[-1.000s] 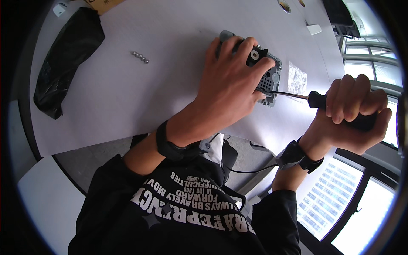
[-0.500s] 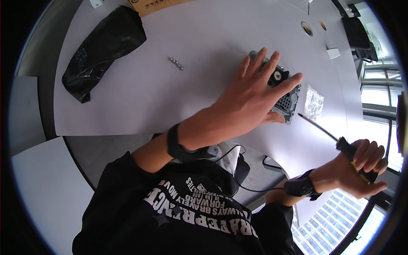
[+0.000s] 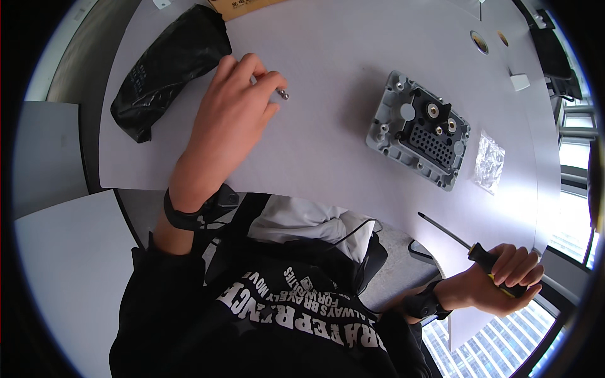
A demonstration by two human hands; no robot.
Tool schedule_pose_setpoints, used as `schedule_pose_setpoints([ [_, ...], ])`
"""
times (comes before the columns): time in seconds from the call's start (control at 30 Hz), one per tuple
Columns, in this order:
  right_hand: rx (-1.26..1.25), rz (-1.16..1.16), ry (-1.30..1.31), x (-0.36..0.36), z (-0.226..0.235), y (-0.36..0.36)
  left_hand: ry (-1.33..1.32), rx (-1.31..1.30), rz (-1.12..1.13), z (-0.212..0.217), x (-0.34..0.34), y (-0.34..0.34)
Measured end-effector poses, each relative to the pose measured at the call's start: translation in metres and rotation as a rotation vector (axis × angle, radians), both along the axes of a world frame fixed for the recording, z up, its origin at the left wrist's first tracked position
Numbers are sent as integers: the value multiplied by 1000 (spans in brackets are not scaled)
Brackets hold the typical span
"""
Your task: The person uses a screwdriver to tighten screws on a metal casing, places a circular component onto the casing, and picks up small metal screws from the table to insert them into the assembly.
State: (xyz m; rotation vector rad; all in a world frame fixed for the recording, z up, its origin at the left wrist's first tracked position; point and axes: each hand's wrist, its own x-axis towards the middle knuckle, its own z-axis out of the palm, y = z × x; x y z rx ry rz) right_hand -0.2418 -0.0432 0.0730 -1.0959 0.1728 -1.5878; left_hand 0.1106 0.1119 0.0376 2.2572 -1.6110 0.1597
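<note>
My left hand (image 3: 236, 101) is over the far left part of the table, fingers curled and pressed close around the spot of several small silvery metal pieces (image 3: 283, 95). Some of these stick out beside the index fingertip; the others are covered by the hand. My right hand (image 3: 504, 280) is wrapped round the black and yellow handle of a screwdriver (image 3: 444, 229), its shaft pointing up and left off the table's near edge. A grey cast housing (image 3: 394, 148) lies on the table between the hands, with a black perforated plate (image 3: 430, 143) and round metal fittings on it.
Left of my left hand lies a black plastic bag (image 3: 167, 79). A small clear plastic bag (image 3: 489, 162) is right of the housing. A cardboard box (image 3: 242, 6) sits at the far edge, a white block (image 3: 520, 82) at the far right. Windows border the right side.
My left hand has left the housing and swung left to the small metal pieces, its fingers now curled. The right hand has lowered slightly toward me with the screwdriver.
</note>
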Motion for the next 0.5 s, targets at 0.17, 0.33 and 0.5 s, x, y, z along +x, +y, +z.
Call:
schedule_pose_setpoints([
  [0.17, -61, -64, 32, -9, -4, 14, -25, -17, -41, -10, -1, -11],
  [0.33, -58, -146, 47, -15, -8, 20, -126, -14, -93, -18, 4, -14],
  [0.5, -25, -158, 31, -17, -14, 13, 61, -115, -165, 2, -16, -20],
])
